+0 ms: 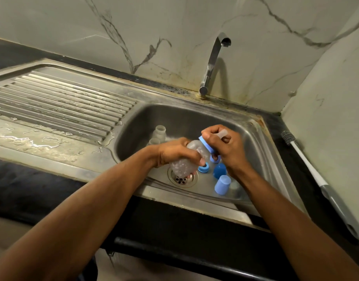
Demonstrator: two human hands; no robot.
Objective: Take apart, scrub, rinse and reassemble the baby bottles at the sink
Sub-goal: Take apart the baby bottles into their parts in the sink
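Note:
Over the steel sink basin (194, 116) my left hand (174, 153) grips a clear baby bottle (186, 161), tilted with its base towards the drain. My right hand (223, 147) grips the bottle's blue collar (206, 146), and the clear teat (224, 133) sticks out between its fingers. Two more clear bottles (159, 133) lie at the basin's back left. On the basin floor lie two blue collar rings (204, 166) and two blue caps (222, 184), close under my right hand.
The drain (182, 179) sits below the held bottle. The tap (213, 61) stands behind the basin with no water running. A wet ribbed drainboard (59, 102) lies to the left. A bottle brush (308, 165) with a grey handle lies on the dark counter at right.

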